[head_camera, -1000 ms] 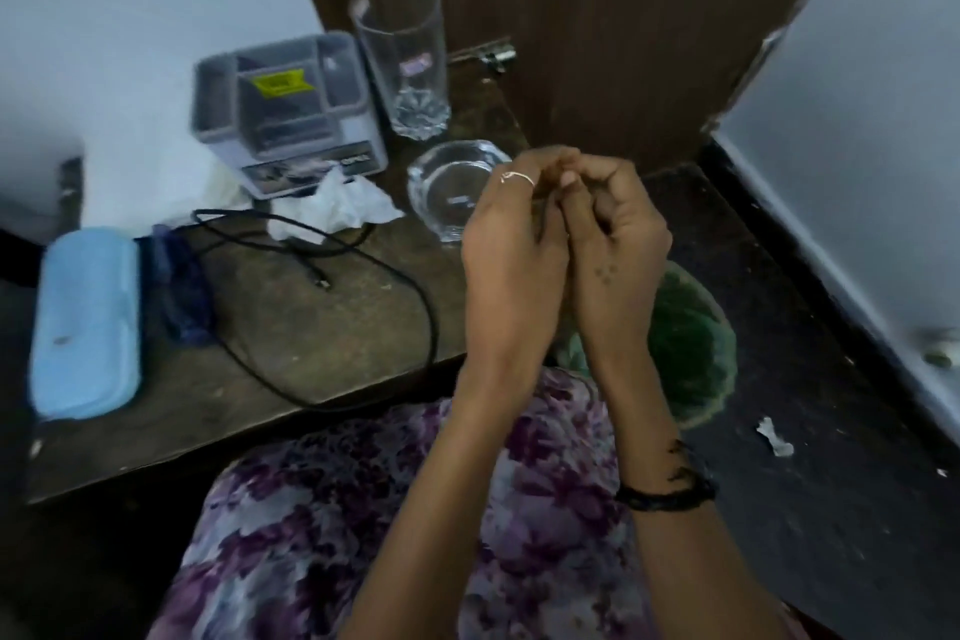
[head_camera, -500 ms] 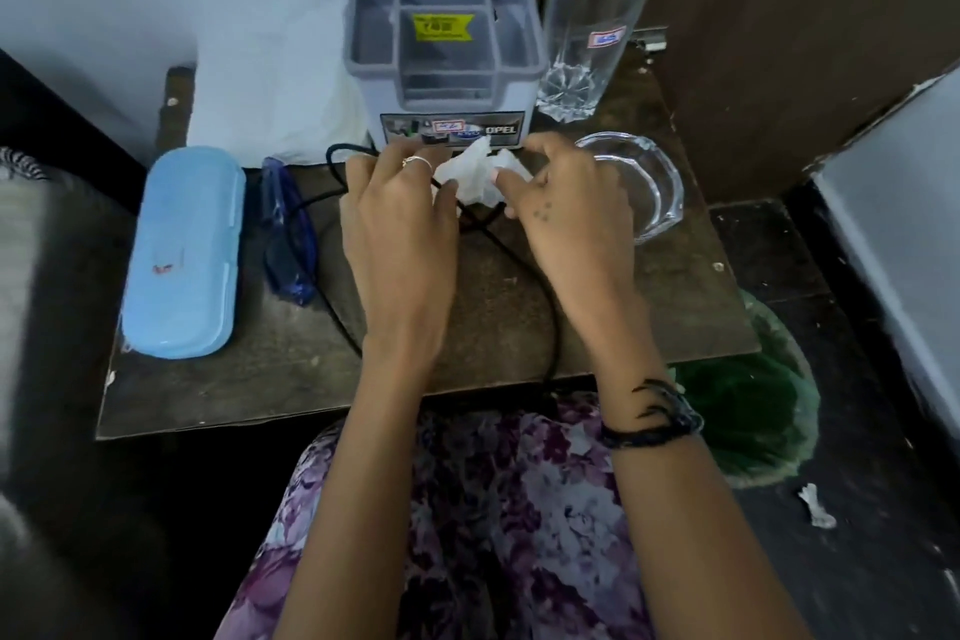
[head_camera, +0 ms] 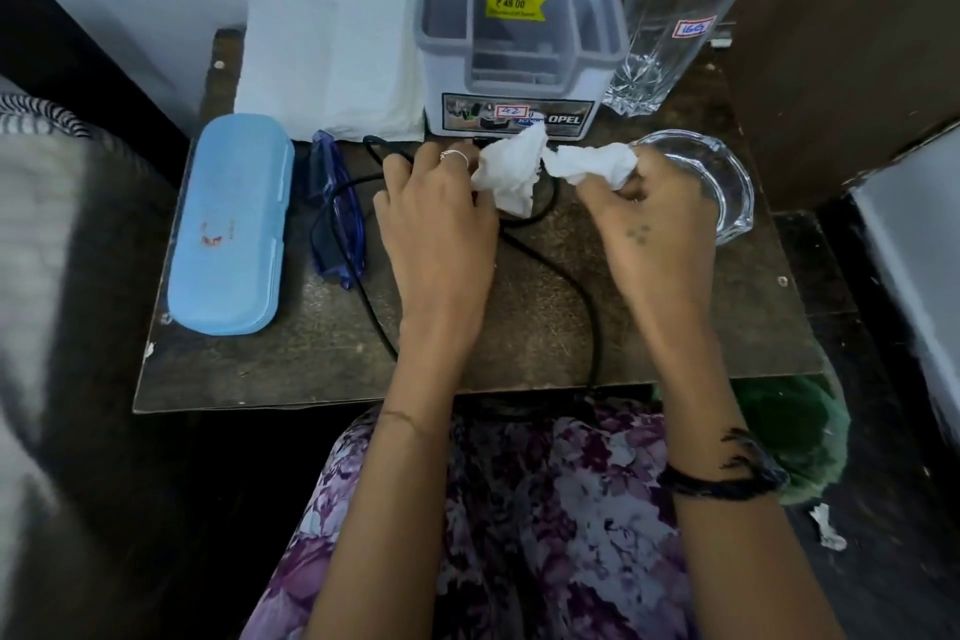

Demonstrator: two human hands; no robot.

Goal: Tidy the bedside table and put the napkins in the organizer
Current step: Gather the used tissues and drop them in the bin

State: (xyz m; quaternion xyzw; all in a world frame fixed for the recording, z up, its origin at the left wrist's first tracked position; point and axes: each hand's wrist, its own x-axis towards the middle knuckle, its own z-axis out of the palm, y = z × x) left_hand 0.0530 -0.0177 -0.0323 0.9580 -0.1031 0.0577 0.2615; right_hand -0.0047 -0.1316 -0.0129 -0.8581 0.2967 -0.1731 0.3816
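Two hands are busy over the dark tabletop [head_camera: 519,327]. The left hand [head_camera: 436,224] pinches one crumpled napkin [head_camera: 506,172] at its edge, with the fingers bent and a ring on one of them. The right hand [head_camera: 654,218] has its fingers curled around a second crumpled napkin [head_camera: 592,164], bunched up at the fingertips. The two napkins sit just beside each other in front of the grey organizer [head_camera: 519,42], so it looks like the person is picking up the messy paper to clear it away. Both arms reach forward from the lap, with the wrists low over the tabletop and the backs of the hands facing up. The organizer stands at the back with its open pockets on top, ready to take things. A stack of flat white napkins [head_camera: 332,62] leans at the wall on its left, likely the ones meant for it. A black cable [head_camera: 571,286] loops under the hands. A blue case [head_camera: 228,224] and blue glasses [head_camera: 337,218] lie to the left. A tall glass [head_camera: 675,10] and a glass bowl [head_camera: 727,192] are on the right.
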